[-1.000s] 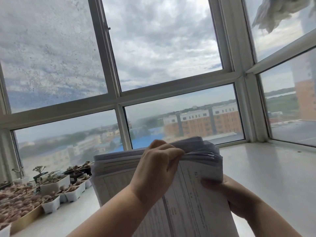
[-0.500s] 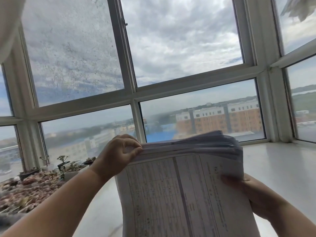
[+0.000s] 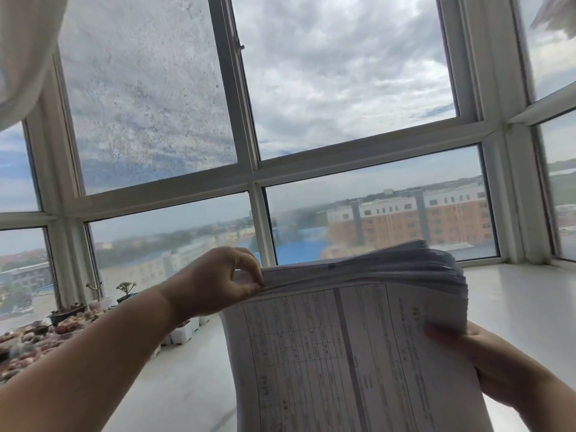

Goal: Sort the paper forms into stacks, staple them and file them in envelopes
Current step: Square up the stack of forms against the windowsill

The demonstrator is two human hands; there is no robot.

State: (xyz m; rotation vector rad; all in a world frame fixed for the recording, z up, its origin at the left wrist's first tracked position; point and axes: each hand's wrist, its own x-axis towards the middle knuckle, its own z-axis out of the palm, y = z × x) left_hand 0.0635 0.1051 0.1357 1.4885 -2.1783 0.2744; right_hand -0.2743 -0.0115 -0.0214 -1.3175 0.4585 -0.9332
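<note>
Holding a thick stack of white printed paper forms (image 3: 358, 353) up in the air above the pale window ledge (image 3: 514, 294), the person supports its right side from beneath with the right hand (image 3: 498, 372), fingers curled under and thumb clamped on the printed top sheet. The left hand (image 3: 218, 282) pinches the far left corner of several sheets between thumb and fingertips, probably to fan the edges apart for counting off a set (sorting looks barely begun). Small white pots of succulents (image 3: 184, 332) sit along the ledge, left of the forms.
</note>
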